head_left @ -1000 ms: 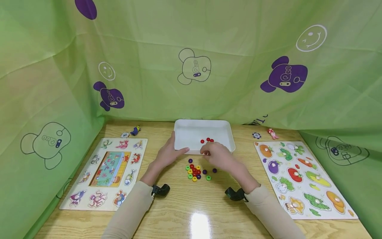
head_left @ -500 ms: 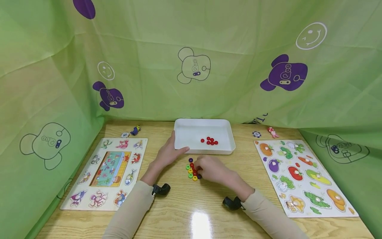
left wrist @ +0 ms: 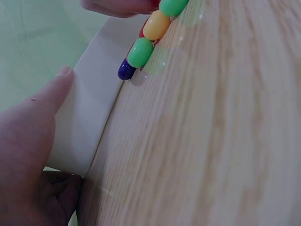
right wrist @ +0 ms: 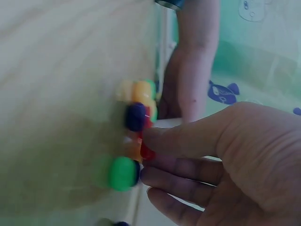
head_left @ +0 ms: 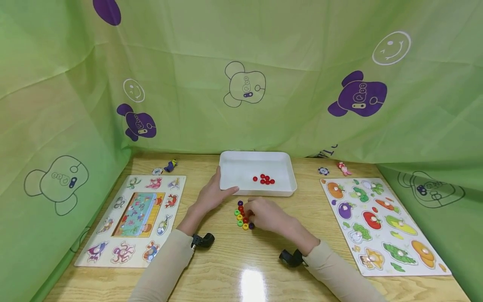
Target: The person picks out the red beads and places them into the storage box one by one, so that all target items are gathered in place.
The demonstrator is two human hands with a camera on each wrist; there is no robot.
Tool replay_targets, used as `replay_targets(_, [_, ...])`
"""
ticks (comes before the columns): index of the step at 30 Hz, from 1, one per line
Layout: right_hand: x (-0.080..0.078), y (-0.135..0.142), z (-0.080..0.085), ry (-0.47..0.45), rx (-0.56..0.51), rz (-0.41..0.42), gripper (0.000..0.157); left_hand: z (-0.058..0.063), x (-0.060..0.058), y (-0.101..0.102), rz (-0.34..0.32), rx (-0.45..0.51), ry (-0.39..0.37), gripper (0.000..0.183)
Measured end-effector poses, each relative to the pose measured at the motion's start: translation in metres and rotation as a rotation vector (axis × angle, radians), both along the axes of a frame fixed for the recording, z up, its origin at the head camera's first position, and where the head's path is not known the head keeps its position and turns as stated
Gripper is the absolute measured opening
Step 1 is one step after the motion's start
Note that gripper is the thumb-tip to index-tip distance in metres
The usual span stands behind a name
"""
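A white tray (head_left: 241, 165) stands at the back middle of the table with several red beads (head_left: 267, 182) in it. My left hand (head_left: 211, 195) holds its front left corner, thumb along the front side, fingers round the left. In front of the tray lies a cluster of round beads: a purple bead (head_left: 240, 203), green beads (head_left: 240, 223), yellow beads (head_left: 245, 226) and red ones. Over the right part of the cluster, my right hand (head_left: 266, 214) pinches a red bead (right wrist: 147, 151) between thumb and finger, hiding some beads from the head view.
A sea-animal puzzle board (head_left: 145, 251) lies left and a vegetable puzzle board (head_left: 385, 251) right. Small figures, one blue and yellow (head_left: 170, 165), one pink (head_left: 344, 168), lie behind them near round chips (head_left: 323, 170). Green printed cloth (head_left: 188, 105) surrounds the table.
The right hand has come from the tray's front edge back to the bead cluster. More red beads now lie in the tray. The left hand has stayed at the tray's corner.
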State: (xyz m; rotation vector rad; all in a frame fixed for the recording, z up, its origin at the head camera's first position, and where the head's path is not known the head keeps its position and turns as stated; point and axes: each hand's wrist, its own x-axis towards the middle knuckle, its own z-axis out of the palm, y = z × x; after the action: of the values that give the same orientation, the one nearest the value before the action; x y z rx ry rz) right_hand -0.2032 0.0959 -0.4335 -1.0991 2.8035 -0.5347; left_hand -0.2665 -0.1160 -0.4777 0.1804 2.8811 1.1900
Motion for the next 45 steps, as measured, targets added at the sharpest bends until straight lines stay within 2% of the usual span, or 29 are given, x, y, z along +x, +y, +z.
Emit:
replay_targets(5, [-0.009, 0.004, 0.017, -0.001, -0.053, -0.084, 0.012, 0.000, -0.001, 0.001, 0.010, 0.001, 0.005, 0.111])
replay_targets(8, [-0.020, 0.006, 0.025, 0.056, -0.102, -0.150, 0.013, -0.001, -0.001, 0.001, 0.007, 0.006, 0.001, 0.112])
replay_targets(11, [-0.036, 0.008, 0.027, 0.118, -0.163, -0.235, 0.011, -0.003, -0.001, 0.002, 0.000, 0.012, 0.008, 0.112])
replay_targets(16, [-0.064, 0.008, 0.017, 0.088, -0.226, -0.376, 0.012, -0.004, 0.001, 0.000, 0.009, 0.031, 0.014, 0.110])
replay_targets(24, [-0.092, 0.001, -0.010, -0.002, -0.162, -0.486, 0.014, -0.005, 0.001, -0.002, 0.010, 0.014, 0.013, 0.110])
replay_targets(29, [-0.096, 0.000, -0.012, -0.001, -0.135, -0.495, 0.016, -0.001, 0.001, 0.000, 0.000, 0.030, 0.008, 0.109])
replay_targets(35, [-0.091, 0.002, -0.003, -0.011, -0.152, -0.485, 0.014, 0.001, 0.000, 0.000, 0.004, 0.030, 0.007, 0.109])
replay_targets(40, [-0.081, 0.007, 0.007, 0.003, -0.177, -0.388, 0.014, 0.000, 0.000, 0.000, 0.006, 0.029, 0.011, 0.110])
replay_targets(45, [-0.063, 0.008, 0.019, -0.016, -0.179, -0.260, 0.015, 0.001, 0.001, -0.001, 0.003, 0.021, 0.012, 0.111])
